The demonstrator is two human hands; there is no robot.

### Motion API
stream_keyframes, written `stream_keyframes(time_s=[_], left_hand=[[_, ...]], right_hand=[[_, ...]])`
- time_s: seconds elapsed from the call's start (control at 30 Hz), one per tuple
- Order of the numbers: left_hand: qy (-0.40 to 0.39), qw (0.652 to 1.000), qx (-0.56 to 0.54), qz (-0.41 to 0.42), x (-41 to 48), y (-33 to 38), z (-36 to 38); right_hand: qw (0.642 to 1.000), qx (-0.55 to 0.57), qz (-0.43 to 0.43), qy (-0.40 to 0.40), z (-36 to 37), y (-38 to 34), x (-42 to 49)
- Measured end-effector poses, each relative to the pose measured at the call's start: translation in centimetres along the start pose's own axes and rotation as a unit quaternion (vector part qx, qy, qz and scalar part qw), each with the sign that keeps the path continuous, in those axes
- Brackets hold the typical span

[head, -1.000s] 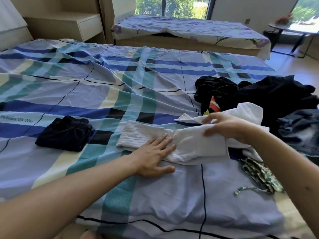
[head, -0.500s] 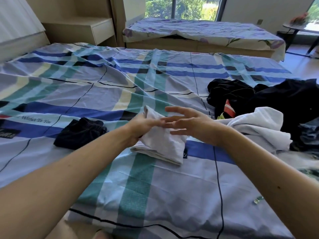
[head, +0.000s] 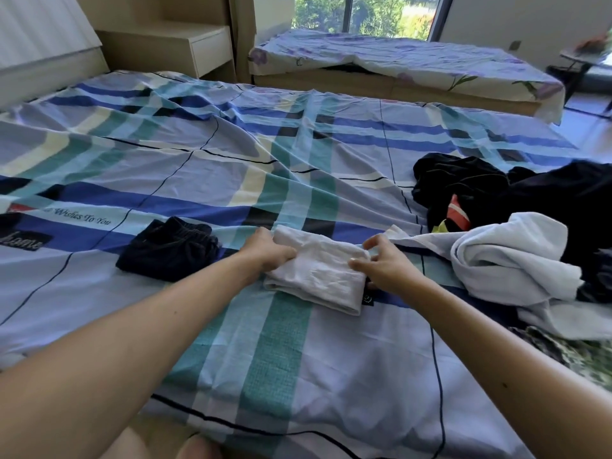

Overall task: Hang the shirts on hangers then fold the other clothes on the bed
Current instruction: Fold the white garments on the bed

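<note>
Head view, looking down and forward across the bed.

- Bed (head: 165, 167): thin, creased cotton sheet, plaid in lilac, blue, teal and cream with fine black lines; printed script at the left. It fills most of the scene.
- Second bed (head: 397, 61), far: pale floral cover, draped and sagging in the middle. Light wood bedside unit (head: 185, 44) at far left.
- Dark heap (head: 530, 193), right side of the bed: black, soft, unfolded clothes, with a red-and-yellow scrap showing in it.
- White crumpled garment (head: 506, 260), right, lying against the near edge of the dark heap: loose, bunched, deep folds.
- Green patterned cloth (head: 569, 356), near right, partly under the white one.
- Folded dark garment (head: 169, 248), left of centre: compact navy bundle, ribbed or elastic edge on top, lying flat.
- Folded white garment (head: 318, 273), centre of the bed between the two hands: neat rectangle of several layers, fine knit, small dark tag at its near right corner.
- Left hand (head: 268, 251): fingers curled over the garment's left end, gripping it.
- Right hand (head: 387, 266): half spread at the right end, thumb lying on top, lower fingers tucked at the edge, index lifted clear.
</note>
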State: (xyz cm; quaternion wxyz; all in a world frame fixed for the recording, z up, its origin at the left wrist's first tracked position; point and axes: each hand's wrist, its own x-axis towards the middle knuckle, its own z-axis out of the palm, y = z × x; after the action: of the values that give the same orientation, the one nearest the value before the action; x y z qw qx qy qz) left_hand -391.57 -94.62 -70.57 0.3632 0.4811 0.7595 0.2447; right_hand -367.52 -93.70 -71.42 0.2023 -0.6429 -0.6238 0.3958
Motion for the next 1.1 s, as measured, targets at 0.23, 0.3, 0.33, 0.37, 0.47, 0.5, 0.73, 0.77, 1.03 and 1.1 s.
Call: stream_keyframes(time_s=[0.23, 0.3, 0.33, 0.37, 0.47, 0.5, 0.73, 0.77, 1.03, 1.1], left_hand=[[-0.059, 0.986, -0.156, 0.006, -0.9, 0.6, -1.7], [-0.051, 0.985, -0.166, 0.012, -1.0, 0.9, -3.4], [-0.039, 0.985, -0.168, 0.02, -1.1, 1.1, -4.5], [-0.02, 0.984, -0.174, 0.031, -1.0, 1.2, -5.9], [0.058, 0.981, -0.18, 0.037, -0.3, 0.0, -11.3], [0.082, 0.981, -0.172, 0.038, -0.1, -0.8, -13.1], [0.188, 0.969, -0.162, 0.007, 1.6, -7.7, -20.3], [0.195, 0.969, -0.151, -0.006, 2.0, -8.8, -20.6], [0.25, 0.849, 0.292, 0.362, 1.8, -13.4, -18.7], [0.137, 0.864, 0.318, 0.365, 1.6, -14.1, -18.0]], right_hand=[[0.962, 0.26, 0.088, 0.012, 0.0, -0.2, -0.1], [0.949, 0.307, 0.072, 0.01, 0.4, -1.7, -0.5], [0.944, 0.326, 0.058, -0.001, 0.6, -2.7, -0.8], [0.941, 0.334, 0.041, -0.017, 1.0, -3.9, -1.1], [0.935, 0.347, 0.003, -0.069, 3.0, -7.9, -1.4], [0.931, 0.354, -0.005, -0.084, 4.1, -9.4, -1.4], [0.945, 0.31, -0.042, -0.093, 13.0, -17.6, 0.9], [0.951, 0.292, -0.043, -0.089, 14.1, -18.0, 1.5], [0.927, -0.079, -0.338, 0.144, 19.0, -16.4, -0.6], [0.888, -0.141, -0.42, 0.122, 19.8, -15.8, -0.6]])
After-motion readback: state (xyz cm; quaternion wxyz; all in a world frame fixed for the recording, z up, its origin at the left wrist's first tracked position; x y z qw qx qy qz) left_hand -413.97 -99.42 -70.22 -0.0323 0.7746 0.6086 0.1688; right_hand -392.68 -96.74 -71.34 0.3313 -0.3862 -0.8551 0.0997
